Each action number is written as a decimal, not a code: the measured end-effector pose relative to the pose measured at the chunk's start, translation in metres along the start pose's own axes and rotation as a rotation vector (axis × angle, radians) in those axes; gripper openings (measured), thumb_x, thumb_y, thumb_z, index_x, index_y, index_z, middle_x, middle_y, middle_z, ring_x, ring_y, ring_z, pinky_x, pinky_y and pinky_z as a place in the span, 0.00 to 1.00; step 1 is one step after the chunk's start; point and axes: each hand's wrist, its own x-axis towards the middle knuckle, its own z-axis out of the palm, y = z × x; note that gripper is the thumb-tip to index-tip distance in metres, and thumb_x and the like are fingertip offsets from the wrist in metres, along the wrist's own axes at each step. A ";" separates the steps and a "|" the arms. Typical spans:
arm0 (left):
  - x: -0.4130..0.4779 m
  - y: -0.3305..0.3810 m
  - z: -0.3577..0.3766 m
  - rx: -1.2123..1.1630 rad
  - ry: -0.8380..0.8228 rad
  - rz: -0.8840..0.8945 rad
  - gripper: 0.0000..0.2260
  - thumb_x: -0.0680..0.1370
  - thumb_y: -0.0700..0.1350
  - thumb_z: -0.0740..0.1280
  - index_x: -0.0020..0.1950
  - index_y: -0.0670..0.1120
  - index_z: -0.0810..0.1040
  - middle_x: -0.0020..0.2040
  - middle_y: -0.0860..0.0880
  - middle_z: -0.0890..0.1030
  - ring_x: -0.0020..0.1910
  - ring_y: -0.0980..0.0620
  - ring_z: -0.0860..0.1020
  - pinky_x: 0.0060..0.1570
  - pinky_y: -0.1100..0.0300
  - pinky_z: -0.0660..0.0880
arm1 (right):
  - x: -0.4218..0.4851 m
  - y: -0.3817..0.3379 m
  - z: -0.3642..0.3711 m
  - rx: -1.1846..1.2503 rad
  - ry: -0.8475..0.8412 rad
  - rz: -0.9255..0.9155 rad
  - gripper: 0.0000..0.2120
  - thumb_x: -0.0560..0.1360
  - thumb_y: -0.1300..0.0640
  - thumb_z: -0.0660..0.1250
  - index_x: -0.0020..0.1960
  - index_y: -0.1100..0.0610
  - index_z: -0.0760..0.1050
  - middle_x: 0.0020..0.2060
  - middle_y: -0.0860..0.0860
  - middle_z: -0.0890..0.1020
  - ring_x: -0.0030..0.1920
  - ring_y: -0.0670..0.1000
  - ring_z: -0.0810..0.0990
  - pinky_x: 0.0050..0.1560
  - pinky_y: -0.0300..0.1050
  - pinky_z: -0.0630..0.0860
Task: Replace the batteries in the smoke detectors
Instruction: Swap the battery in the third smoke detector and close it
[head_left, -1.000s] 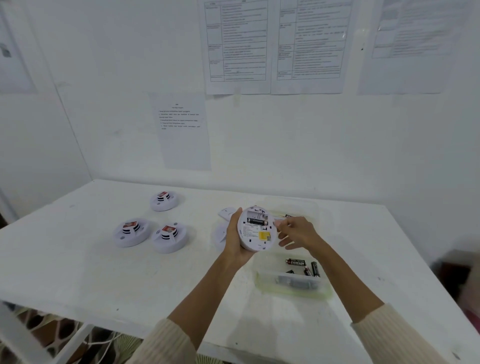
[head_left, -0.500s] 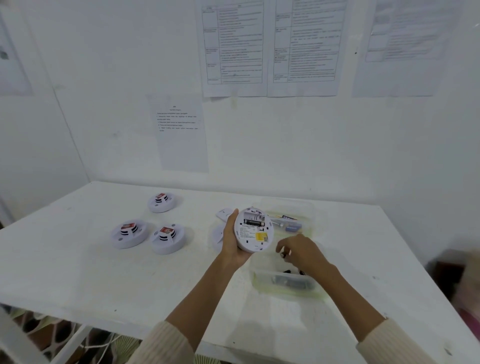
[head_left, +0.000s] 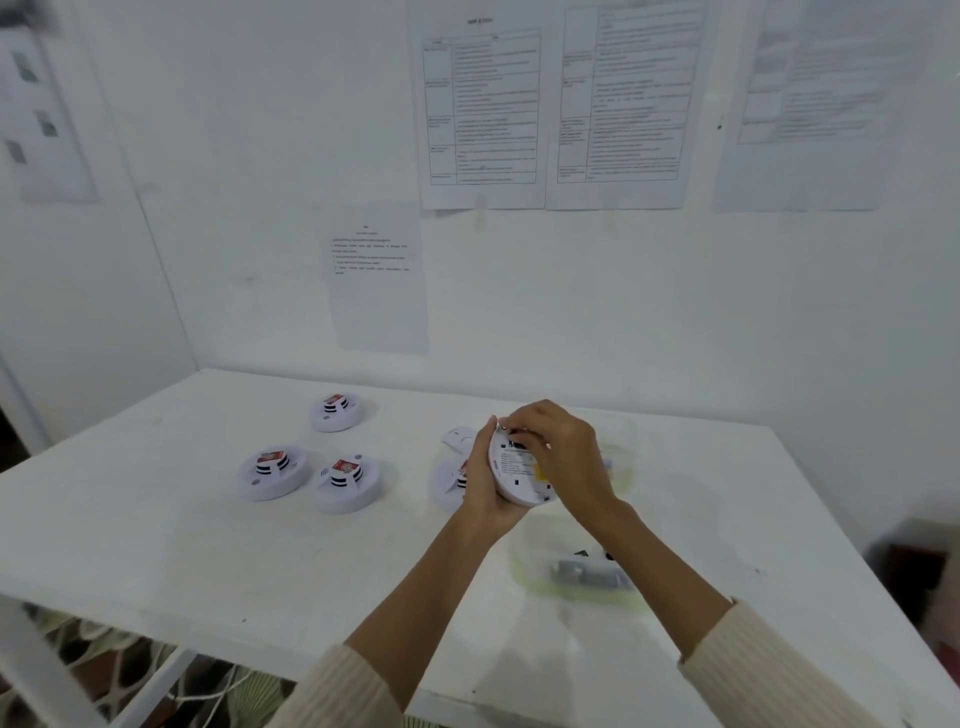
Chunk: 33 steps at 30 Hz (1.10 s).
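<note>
Above a white table (head_left: 156, 545), a person's left hand (head_left: 480, 493) grips a round white smoke detector (head_left: 519, 478) by its rim, holding it tilted on edge with its labelled back toward the camera. The right hand (head_left: 563, 457) arches over the detector's upper part, its fingers (head_left: 524, 418) curled down at the battery bay; whether they pinch a battery cannot be told. Cream ribbed sleeves (head_left: 769, 670) cover both arms at the bottom of the view. Just behind the left hand, a hidden detector (head_left: 444, 483) lies partly covered on the table, with a loose white cover piece (head_left: 460, 435) just beyond it. Below the right wrist sits a clear plastic container (head_left: 582, 592) holding dark, blurred items. Well apart to the left rest a left detector (head_left: 272, 473), a middle detector (head_left: 347, 483) just beside it, and a rear detector (head_left: 336, 413) nearer the wall, each red-topped. Printed sheets (head_left: 483, 104) hang on the white wall.
</note>
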 end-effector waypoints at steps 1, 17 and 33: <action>0.001 0.000 -0.002 0.025 0.033 0.002 0.11 0.71 0.52 0.70 0.46 0.46 0.78 0.43 0.48 0.78 0.45 0.49 0.78 0.49 0.56 0.75 | 0.000 0.000 0.000 0.024 -0.027 0.023 0.07 0.71 0.64 0.66 0.45 0.60 0.82 0.42 0.54 0.81 0.42 0.50 0.81 0.42 0.46 0.79; 0.007 -0.007 -0.012 0.290 0.153 0.047 0.21 0.76 0.56 0.62 0.61 0.42 0.72 0.55 0.41 0.77 0.55 0.44 0.75 0.64 0.47 0.67 | 0.017 0.010 -0.002 0.251 -0.209 0.865 0.18 0.72 0.55 0.69 0.61 0.59 0.75 0.58 0.56 0.79 0.58 0.55 0.77 0.57 0.45 0.73; 0.014 -0.011 -0.019 0.214 0.086 0.008 0.25 0.72 0.57 0.66 0.63 0.42 0.74 0.62 0.39 0.74 0.59 0.41 0.74 0.70 0.43 0.62 | 0.006 0.032 -0.007 0.461 -0.086 0.856 0.22 0.65 0.55 0.77 0.56 0.53 0.74 0.49 0.55 0.80 0.49 0.54 0.79 0.47 0.44 0.77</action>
